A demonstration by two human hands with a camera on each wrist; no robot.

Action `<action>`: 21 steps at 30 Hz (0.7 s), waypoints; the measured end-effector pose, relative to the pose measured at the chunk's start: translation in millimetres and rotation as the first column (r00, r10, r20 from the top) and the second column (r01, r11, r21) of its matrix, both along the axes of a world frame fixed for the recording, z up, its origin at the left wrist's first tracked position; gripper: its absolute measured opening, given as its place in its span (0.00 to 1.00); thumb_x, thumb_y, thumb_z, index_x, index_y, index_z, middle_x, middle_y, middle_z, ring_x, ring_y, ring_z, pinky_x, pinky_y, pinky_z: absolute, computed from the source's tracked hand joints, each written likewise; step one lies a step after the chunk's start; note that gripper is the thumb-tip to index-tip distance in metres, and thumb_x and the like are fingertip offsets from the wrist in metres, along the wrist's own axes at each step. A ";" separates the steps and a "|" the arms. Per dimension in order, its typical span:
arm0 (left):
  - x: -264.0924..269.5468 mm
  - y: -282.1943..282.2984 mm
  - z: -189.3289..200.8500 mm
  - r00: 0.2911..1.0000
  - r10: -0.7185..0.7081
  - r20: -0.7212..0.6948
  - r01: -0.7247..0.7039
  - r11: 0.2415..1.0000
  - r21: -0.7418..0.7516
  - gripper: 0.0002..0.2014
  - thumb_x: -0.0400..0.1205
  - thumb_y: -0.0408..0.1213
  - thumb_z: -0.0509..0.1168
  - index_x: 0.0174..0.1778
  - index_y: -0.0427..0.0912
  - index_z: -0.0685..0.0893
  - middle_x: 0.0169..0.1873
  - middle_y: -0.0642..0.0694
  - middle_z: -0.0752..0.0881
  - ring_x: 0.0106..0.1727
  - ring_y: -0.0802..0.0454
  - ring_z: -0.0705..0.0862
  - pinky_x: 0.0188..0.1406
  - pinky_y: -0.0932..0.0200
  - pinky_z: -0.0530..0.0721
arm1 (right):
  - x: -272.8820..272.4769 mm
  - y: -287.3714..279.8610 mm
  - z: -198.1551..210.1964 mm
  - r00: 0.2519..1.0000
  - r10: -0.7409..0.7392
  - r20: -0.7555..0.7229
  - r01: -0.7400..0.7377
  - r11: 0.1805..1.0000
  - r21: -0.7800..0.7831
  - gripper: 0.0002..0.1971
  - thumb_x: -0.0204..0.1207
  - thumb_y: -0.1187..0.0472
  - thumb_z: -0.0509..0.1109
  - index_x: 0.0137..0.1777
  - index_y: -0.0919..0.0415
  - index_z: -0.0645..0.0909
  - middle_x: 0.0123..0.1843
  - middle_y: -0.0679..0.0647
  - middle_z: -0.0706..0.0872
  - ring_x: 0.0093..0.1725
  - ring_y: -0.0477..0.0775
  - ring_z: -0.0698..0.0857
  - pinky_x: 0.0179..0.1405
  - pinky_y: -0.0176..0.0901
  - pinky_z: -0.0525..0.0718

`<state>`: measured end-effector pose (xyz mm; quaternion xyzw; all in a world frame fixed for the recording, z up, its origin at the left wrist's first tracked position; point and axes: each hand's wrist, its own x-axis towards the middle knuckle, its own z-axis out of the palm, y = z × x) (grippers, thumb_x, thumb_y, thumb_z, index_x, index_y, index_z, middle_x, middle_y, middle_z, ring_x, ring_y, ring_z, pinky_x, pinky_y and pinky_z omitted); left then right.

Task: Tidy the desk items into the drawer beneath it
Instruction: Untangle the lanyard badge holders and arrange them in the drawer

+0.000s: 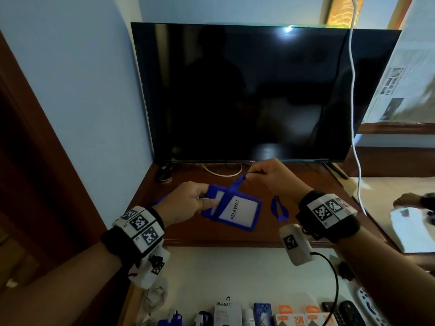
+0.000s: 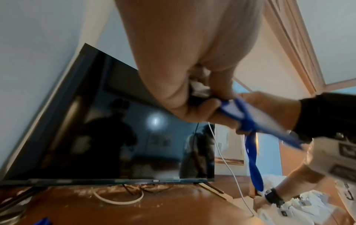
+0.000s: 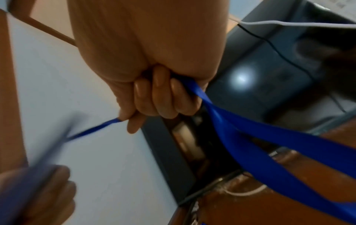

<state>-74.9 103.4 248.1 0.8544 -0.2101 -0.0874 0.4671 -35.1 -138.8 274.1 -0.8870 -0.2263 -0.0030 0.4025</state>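
Left hand (image 1: pixel 188 203) pinches the blue badge holder (image 1: pixel 231 210) above the counter (image 1: pixel 259 234); right hand (image 1: pixel 270 177) grips its lanyard (image 1: pixel 237 184). Best wind the strap snug before lowering it drawerward.

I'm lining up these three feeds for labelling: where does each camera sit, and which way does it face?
Head: worn on the head, looking forward and down at the brown wooden desk and black flat television; both forearms, left hand and right hand show.
Left wrist: under the left wrist, looking along the palm at the blue plastic badge holder.
Right wrist: under the right wrist, looking along curled fingers gripping the blue fabric lanyard strap.
Shared: all three views show the television and lanyard.
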 end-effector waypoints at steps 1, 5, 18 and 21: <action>-0.4 3.0 1.9 0.998 -0.048 -0.038 0.048 0.999 -0.015 0.09 0.82 0.39 0.64 0.56 0.45 0.83 0.51 0.44 0.89 0.55 0.47 0.87 0.60 0.39 0.82 | -0.3 0.4 -2.7 0.999 0.014 -0.046 -0.012 0.999 0.042 0.11 0.81 0.63 0.66 0.37 0.53 0.81 0.24 0.41 0.83 0.24 0.38 0.79 0.26 0.28 0.74; -1.7 5.7 11.0 0.973 -0.195 -0.121 0.153 0.945 -0.290 0.21 0.72 0.50 0.73 0.56 0.42 0.83 0.52 0.42 0.89 0.57 0.42 0.87 0.61 0.43 0.84 | -4.1 3.1 -18.7 0.990 0.050 -0.135 -0.021 0.979 0.204 0.15 0.81 0.66 0.64 0.31 0.58 0.77 0.20 0.44 0.79 0.21 0.37 0.76 0.25 0.25 0.72; 3.6 -12.6 18.0 0.971 -0.091 -0.219 -0.125 0.588 -0.799 0.19 0.74 0.44 0.67 0.59 0.41 0.82 0.49 0.46 0.90 0.48 0.53 0.87 0.37 0.63 0.85 | -17.9 31.5 -52.9 0.965 -0.012 -0.261 0.134 0.878 0.459 0.27 0.87 0.49 0.52 0.31 0.65 0.78 0.21 0.54 0.70 0.17 0.48 0.63 0.18 0.36 0.63; 8.7 -19.7 20.5 0.955 -0.026 -0.296 -0.261 0.407 -0.875 0.15 0.77 0.38 0.58 0.57 0.37 0.79 0.45 0.44 0.86 0.33 0.57 0.81 0.29 0.67 0.78 | -15.4 31.4 -57.3 0.973 -0.027 -0.228 0.110 0.926 0.360 0.29 0.86 0.48 0.53 0.27 0.64 0.77 0.20 0.54 0.70 0.16 0.47 0.63 0.18 0.35 0.64</action>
